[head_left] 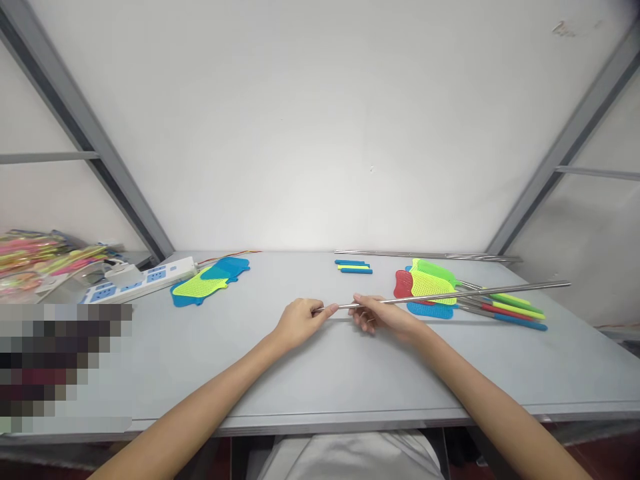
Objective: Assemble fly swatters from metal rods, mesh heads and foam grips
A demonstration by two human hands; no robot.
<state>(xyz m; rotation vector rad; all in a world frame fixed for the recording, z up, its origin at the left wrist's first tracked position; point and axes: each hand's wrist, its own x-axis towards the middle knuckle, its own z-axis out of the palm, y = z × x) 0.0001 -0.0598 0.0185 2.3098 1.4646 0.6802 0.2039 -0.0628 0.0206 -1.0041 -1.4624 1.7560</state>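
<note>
Slim, straight, shiny metal rod (525,289)

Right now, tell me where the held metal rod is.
In the head view, the metal rod extends from the left hand, near centre, rightward past the right hand and above the fly swatters.

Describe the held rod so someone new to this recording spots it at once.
On the grey table, find the left hand and right hand near the middle. The silver rod runs rightward from them, crossing over the swatters in view. Unlike the rods by the back wall, it is held.
</note>
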